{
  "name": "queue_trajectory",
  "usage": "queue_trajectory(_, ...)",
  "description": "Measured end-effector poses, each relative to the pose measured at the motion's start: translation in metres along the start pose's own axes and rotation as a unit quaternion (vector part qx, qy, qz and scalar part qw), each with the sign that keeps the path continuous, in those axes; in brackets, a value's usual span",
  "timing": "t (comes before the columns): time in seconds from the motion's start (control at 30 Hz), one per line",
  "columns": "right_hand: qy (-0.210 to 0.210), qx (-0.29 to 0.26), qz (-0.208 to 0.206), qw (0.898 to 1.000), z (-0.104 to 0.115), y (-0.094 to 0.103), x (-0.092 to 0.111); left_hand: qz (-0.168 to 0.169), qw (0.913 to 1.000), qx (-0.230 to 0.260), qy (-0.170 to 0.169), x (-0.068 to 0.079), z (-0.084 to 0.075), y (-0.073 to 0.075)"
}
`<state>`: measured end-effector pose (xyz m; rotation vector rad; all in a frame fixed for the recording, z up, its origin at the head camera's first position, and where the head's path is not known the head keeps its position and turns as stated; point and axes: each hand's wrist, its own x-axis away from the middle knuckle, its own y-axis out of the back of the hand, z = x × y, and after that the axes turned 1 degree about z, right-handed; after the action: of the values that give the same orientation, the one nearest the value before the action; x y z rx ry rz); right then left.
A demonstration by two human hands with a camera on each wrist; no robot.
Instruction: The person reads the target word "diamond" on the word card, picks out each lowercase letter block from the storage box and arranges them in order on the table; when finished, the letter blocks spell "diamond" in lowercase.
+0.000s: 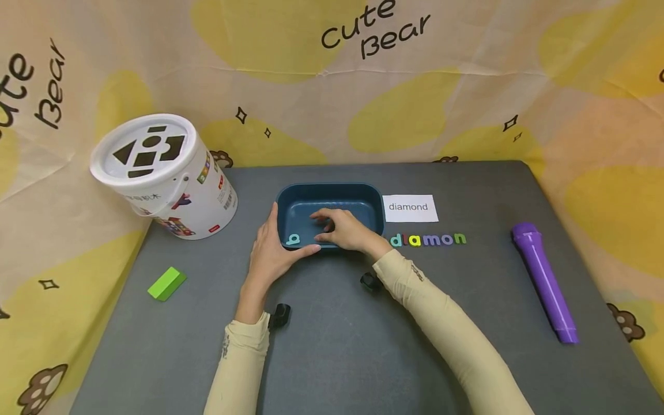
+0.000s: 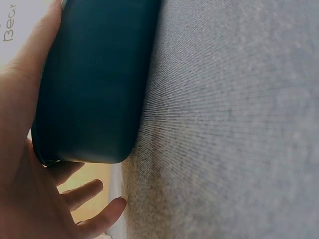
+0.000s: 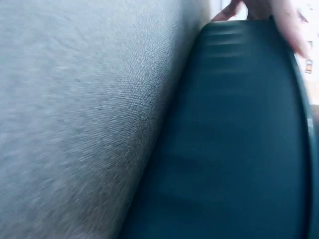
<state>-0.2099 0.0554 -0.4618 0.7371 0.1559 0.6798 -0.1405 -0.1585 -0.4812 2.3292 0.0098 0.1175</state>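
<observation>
A dark teal tray (image 1: pixel 332 187) rests on the table. My left hand (image 1: pixel 270 251) holds its near left corner, thumb along the front rim and fingers along the left side. In the left wrist view, several fingers (image 2: pixel 102 216) reach past the tray's end. My right hand (image 1: pixel 344 229) hovers over the tray's inside, fingers bent and thumb apart from them, with nothing visible between. A light teal letter (image 1: pixel 293 238) lies in the tray's near left corner. A row of coloured letters (image 1: pixel 430 240), reading "diamon", lies right of the tray, below a white card (image 1: pixel 410 208) printed "diamond".
A white lidded bucket (image 1: pixel 166 178) with shaped holes stands at the back left. In front of it lies a green block (image 1: pixel 167 283). A purple tube-like object (image 1: pixel 544 282) lies at the right. A patterned cloth (image 1: pixel 332 115) hangs behind the grey table (image 1: pixel 332 357).
</observation>
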Motion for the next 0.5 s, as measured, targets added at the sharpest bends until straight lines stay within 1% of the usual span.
queue_trajectory(0.17, -0.009, 0.004, 0.036, 0.999, 0.005, -0.009, -0.021, 0.000, 1.0000, -0.004, -0.004, -0.001, 0.000, 0.001)
queue_trajectory(0.27, -0.008, 0.020, 0.049, 0.999, 0.008, -0.015, -0.031, 0.001, 1.0000, -0.007, -0.006, -0.001, 0.001, 0.001)
queue_trajectory(0.33, -0.002, 0.028, 0.051, 0.998, 0.010, -0.018, -0.036, 0.000, 1.0000, -0.004, -0.008, -0.001, 0.001, 0.000)
queue_trajectory(0.4, 0.013, 0.038, 0.048, 0.998, 0.011, -0.021, -0.039, -0.001, 1.0000, -0.001, -0.010, -0.001, 0.001, 0.000)
queue_trajectory(0.5, 0.029, 0.033, 0.042, 0.998, 0.013, -0.023, -0.043, -0.004, 0.9999, 0.002, -0.011, -0.001, 0.001, 0.000)
